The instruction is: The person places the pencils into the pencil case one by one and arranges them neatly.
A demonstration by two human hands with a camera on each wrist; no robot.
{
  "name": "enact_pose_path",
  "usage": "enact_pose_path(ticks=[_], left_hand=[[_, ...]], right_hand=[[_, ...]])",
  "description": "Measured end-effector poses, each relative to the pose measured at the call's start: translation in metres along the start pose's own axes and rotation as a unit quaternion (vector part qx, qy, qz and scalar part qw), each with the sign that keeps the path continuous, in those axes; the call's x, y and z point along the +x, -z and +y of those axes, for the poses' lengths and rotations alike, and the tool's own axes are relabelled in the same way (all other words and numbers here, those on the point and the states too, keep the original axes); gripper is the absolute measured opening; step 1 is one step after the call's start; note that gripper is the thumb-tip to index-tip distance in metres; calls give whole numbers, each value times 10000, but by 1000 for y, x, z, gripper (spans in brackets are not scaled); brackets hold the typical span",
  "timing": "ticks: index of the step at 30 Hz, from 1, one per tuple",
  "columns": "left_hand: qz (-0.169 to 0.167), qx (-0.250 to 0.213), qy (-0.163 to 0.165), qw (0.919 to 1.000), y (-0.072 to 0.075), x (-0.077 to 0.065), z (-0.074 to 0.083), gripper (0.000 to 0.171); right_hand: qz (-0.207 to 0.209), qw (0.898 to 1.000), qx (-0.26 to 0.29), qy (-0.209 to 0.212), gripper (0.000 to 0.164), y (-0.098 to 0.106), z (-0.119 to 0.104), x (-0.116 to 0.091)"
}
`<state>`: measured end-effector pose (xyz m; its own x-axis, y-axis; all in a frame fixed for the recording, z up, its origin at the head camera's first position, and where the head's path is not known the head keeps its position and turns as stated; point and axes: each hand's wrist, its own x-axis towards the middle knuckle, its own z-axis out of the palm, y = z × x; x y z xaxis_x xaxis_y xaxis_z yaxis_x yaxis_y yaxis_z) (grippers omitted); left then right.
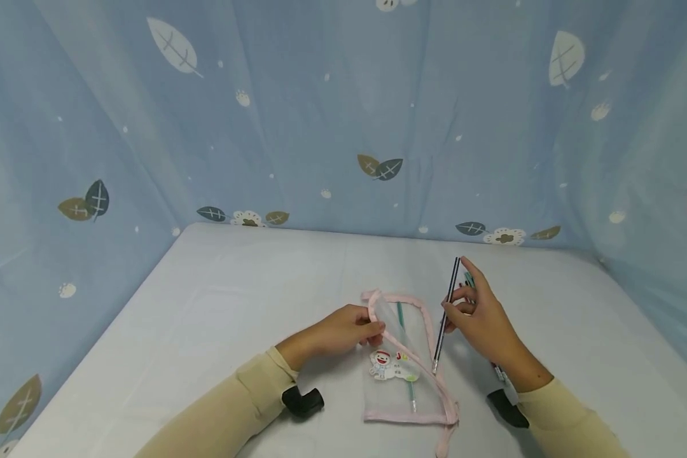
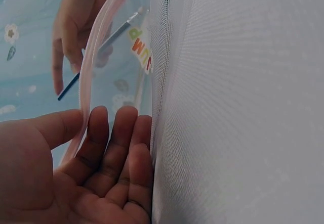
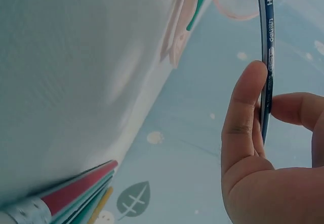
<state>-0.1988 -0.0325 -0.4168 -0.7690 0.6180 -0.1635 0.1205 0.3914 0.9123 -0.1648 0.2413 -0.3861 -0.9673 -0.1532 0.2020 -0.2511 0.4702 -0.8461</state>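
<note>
At the bag [image 1: 385, 398], the left hand [image 1: 349, 327] pinches the edge [image 2: 85, 82], the right hand [image 1: 483, 326] a pencil [image 1: 452, 280], probably best slid in slowly.

A person's forearms [image 1: 217, 410] in beige sleeves [image 1: 567, 420] angle inward. The left hand [image 1: 340, 331] pinches between thumb [image 2: 61, 125] and fingers [image 2: 121, 133]; the right hand [image 1: 486, 321] pinches too, index finger [image 1: 476, 273] extended.

Open table [image 1: 252, 286] stretches left of the mesh pouch [image 1: 383, 401] and behind it, up to the curtain [image 1: 298, 127] walling the back and sides. The pouch's mouth gapes between its pink edges, the left hand [image 1: 346, 329] at one edge. The right hand [image 1: 483, 324], its dark-striped pencil [image 1: 454, 273] and a pencil bunch [image 3: 83, 184] crowd the pouch's right; farther right lies room.
</note>
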Motion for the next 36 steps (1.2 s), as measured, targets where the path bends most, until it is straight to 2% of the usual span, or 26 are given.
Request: enact_pose_path(ticks=[4,10,19,27,32,36], left_hand=[[3,33,-1,10000,-1,1,-3,27],[105,-74,-3,9999,-1,0,1,25],[-181,-539,91,9983,-7,-2,4,23],[-412,-1016,179,9938,-10,-1,1,22],[-490,-1218,131,9913,-10,-1,2,23],[-531,-1343,138,9894,-10,0,0,22]], right_hand=[[-125,9999,41,-81,94,-3,0,-1],[-410,9983,382,-170,95,-6,2,0],[-971,9912,649,-626,99,-12,1,-3],[-1447,9822,637,-1018,97,-13,7,-2],[-1561,9779,553,-1276,93,-15,10,0],[-1624,9777,355,-1286,90,-15,13,1]])
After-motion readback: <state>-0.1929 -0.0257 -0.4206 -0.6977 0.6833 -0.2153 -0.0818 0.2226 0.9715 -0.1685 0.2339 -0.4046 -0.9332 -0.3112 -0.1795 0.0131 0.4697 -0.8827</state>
